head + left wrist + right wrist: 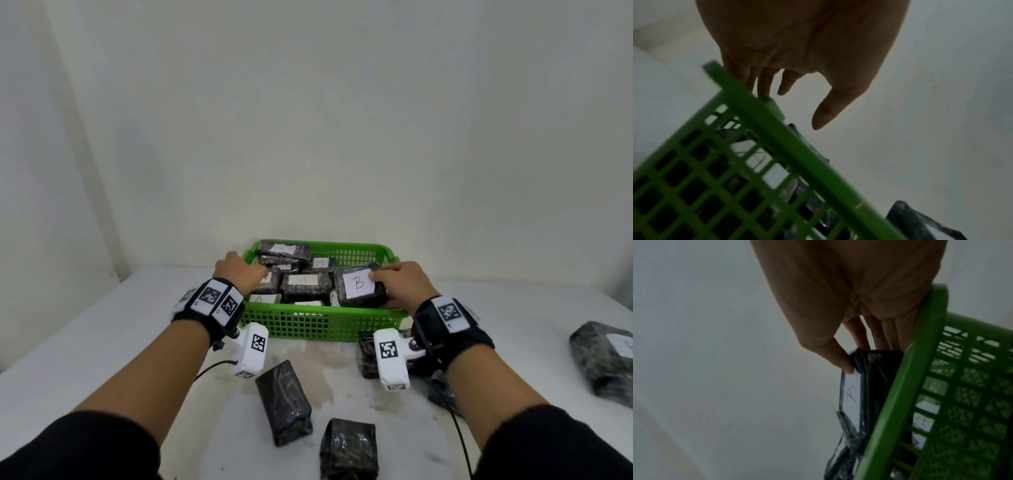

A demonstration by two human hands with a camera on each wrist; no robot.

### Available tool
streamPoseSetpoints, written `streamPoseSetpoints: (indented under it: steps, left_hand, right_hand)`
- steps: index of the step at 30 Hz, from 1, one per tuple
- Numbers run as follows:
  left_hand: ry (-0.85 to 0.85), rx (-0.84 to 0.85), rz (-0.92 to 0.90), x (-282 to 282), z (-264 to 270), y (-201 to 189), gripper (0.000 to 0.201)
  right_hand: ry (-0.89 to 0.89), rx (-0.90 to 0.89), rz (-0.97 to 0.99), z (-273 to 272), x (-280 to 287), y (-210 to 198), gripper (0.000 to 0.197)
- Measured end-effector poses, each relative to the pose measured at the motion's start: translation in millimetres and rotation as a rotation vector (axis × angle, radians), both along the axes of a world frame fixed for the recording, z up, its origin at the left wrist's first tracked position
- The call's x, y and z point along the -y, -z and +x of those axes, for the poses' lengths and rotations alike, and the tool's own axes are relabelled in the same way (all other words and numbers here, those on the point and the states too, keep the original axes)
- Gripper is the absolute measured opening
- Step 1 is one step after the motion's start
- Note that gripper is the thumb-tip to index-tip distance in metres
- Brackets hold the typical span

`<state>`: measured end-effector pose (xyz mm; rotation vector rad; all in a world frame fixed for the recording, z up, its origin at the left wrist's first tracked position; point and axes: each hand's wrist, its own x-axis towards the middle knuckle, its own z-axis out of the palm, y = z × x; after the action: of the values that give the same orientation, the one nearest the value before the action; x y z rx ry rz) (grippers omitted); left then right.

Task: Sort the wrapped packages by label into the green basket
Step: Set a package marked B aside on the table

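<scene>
Over the green basket point(308, 322) on a white table point(102, 342), the right hand point(400, 284) grips a black package labelled B point(358, 286); the left hand point(239, 270), fingers loosely extended, holds nothing above the packages labelled A point(303, 284).

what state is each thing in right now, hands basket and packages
left hand: open, fingers relaxed, reaching over the basket's left side, holding nothing
right hand: gripping the B package
B package: held at the basket's right end, label up
green basket: upright on the table, holding several A-labelled packages
two packages in front: lying on the table, no labels showing
package at far right: lying on the table, label unreadable
</scene>
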<state>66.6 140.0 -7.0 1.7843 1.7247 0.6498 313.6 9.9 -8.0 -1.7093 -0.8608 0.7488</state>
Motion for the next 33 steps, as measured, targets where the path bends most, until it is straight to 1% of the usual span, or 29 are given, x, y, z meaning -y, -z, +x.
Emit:
streamPoseSetpoints:
  steps: [2,3,4,5,6,7,8,10,11,14,17,24,28,30,33]
  left_hand:
    - [0.008,-0.049,-0.020,-6,-1,7,0.037]
    - [0.005,-0.070,-0.016,-11,-1,10,0.023]
    - [-0.003,-0.084,-0.011,-13,-2,11,0.013]
    - [-0.012,-0.090,-0.002,-16,-1,12,0.012]
    - [-0.017,-0.092,0.003,-18,-1,12,0.018]
    - [-0.024,-0.092,-0.005,-20,-1,13,0.024]
    - [-0.028,-0.089,0.000,-21,-1,14,0.025]
    - [-0.026,-0.109,0.018,-23,-2,18,0.016]
    - [-0.025,-0.106,0.023,-25,-2,21,0.017]
    - [-0.014,-0.090,0.044,-26,-4,27,0.025]
    - [-0.014,-0.067,0.047,-25,-5,27,0.025]
    - [-0.010,-0.050,0.057,-27,-4,28,0.022]
    - [-0.011,-0.030,0.053,-27,-5,29,0.025]
    - [-0.011,-0.027,0.055,-26,-5,29,0.021]
    - [-0.010,-0.040,0.061,-24,-5,27,0.011]
  right_hand:
    - [0.014,0.153,-0.077,7,-14,6,0.009]
    - [0.007,0.229,-0.125,9,-21,7,0.010]
    - [-0.012,0.302,-0.182,11,-26,7,0.018]
    - [-0.036,0.373,-0.240,11,-30,6,0.024]
    - [-0.060,0.440,-0.295,9,-32,4,0.024]
    - [-0.089,0.500,-0.349,6,-33,2,0.022]
    - [-0.123,0.547,-0.401,4,-35,1,0.019]
    - [-0.193,0.642,-0.496,-1,-39,0,0.020]
    - [-0.220,0.679,-0.535,-2,-41,1,0.023]
    - [-0.247,0.704,-0.583,-3,-44,5,0.027]
    - [-0.212,0.687,-0.572,-1,-47,9,0.034]
    - [-0.220,0.671,-0.564,-2,-45,8,0.039]
    - [-0.166,0.709,-0.538,-10,-37,6,0.042]
    - [-0.161,0.743,-0.506,-12,-34,7,0.040]
    - [-0.167,0.732,-0.407,-15,-25,5,0.034]
